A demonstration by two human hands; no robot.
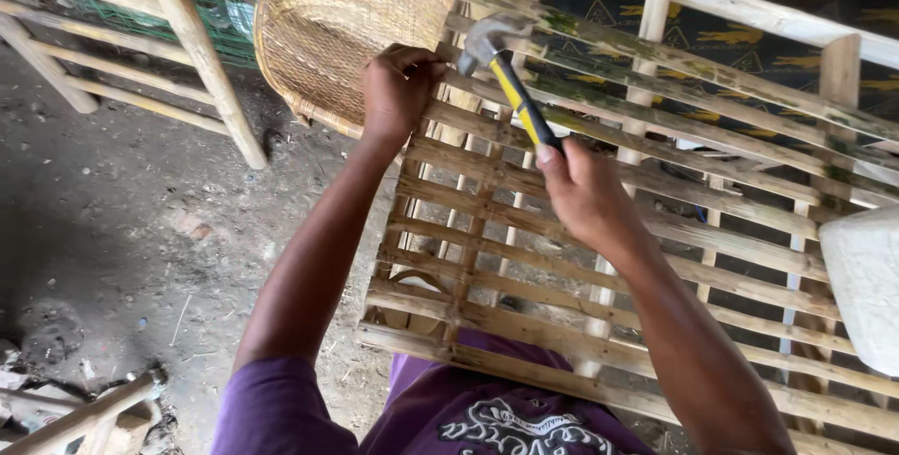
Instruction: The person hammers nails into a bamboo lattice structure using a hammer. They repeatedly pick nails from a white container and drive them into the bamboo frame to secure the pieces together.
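Observation:
My right hand (582, 195) grips the yellow-and-black handle of a claw hammer (506, 71), whose steel head is raised just above the upper slats. My left hand (397, 90) is closed at the left edge of a bamboo slat frame (655, 240), fingers pinched right beside the hammer head; whatever it pinches is too small to see. The frame's long split-bamboo slats run across in front of me, over thinner upright pieces.
A round woven basket (346, 24) leans behind my left hand. Another bamboo frame (187, 52) stands at the upper left on the dirt floor (122, 230). A white sack-like object (866, 277) sits at the right edge. Bamboo pieces (84, 418) lie at the lower left.

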